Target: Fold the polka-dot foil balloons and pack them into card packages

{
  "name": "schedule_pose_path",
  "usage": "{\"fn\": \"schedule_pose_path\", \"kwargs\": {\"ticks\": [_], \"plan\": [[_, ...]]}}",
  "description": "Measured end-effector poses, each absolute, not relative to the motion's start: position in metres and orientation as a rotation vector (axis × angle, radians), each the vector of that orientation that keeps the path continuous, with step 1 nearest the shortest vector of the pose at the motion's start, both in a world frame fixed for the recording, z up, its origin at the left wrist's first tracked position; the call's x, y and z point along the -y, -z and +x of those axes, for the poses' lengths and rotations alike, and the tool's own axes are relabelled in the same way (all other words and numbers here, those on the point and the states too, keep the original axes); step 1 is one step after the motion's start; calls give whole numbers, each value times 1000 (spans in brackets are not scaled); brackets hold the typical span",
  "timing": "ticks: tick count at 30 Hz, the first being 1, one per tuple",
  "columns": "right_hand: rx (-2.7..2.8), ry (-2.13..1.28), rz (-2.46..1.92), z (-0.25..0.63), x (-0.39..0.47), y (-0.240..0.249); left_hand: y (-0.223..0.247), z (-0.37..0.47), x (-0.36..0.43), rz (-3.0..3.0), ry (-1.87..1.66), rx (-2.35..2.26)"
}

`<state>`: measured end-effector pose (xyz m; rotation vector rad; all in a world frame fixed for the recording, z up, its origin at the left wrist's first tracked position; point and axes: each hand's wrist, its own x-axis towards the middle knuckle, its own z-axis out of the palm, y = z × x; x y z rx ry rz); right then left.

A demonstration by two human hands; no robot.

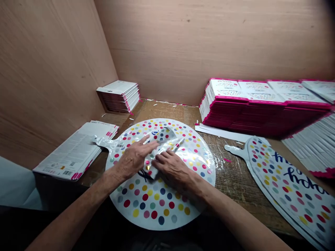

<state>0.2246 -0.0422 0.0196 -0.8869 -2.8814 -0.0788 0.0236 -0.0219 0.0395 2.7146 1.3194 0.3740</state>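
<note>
A round foil balloon (167, 212), white with coloured dots, lies flat on the worktable in front of me, its neck pointing left. On its middle sits a small folded foil balloon (169, 135) with the same dots. My left hand (132, 158) lies over the left side of the folded balloon, its fingers stretched out and pressing on it. From the right, my right hand (175, 169) grips the lower part of that folded balloon with curled fingers. Dark lettering on the large balloon is mostly hidden beneath the hands and the folded balloon.
Flat dotted balloons (282, 188) with dark lettering lie at the right. White and pink printed packets stand in long rows (251, 92) at the back right. A packet stack (119, 94) is back left, more packets (75, 150) nearer. Wooden panels (162, 45) enclose the brown table (222, 170).
</note>
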Motion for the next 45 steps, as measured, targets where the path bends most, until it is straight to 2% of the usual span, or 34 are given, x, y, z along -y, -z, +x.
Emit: {"fn": "schedule_pose_path", "kwargs": {"ticks": [2, 5, 9, 13, 17, 20, 23, 25, 27, 31, 35, 40, 45], "plan": [[2834, -73, -765, 255, 55, -17, -36, 17, 26, 2756, -293, -1101], [2629, -420, -732, 288, 63, -8, -28, 10, 29, 2633, -165, -1118], [1976, -808, -1169, 294, 49, 4, -28, 14, 23, 2372, -283, -1208], [1636, -630, -1642, 273, 29, -1, -31, 40, 16, 2213, -364, -1579], [1812, -196, -2141, 260, 22, -11, -27, 71, 17, 2198, -239, -1950], [1966, -145, -2301, 261, 23, -17, -22, 85, 21, 2231, -174, -2098], [2065, -67, -2293, 259, 20, -23, -16, 92, 23, 2286, -159, -2167], [2149, 83, -2186, 254, 10, -30, -12, 96, 22, 2342, -156, -2174], [2314, 91, -2031, 247, -6, -38, -8, 97, 22, 2388, -140, -2165], [2607, -212, -1856, 239, -32, -55, -7, 88, 22, 2375, -255, -2096], [2640, -304, -1753, 248, -14, -62, -13, 66, 30, 2067, -744, -1964], [2449, -538, -1561, 239, 31, -44, -15, 67, 49, 1441, -1080, -1443], [2292, -758, -1402, 226, 50, -25, -19, 51, 63, 1455, -1172, -1530]]}}
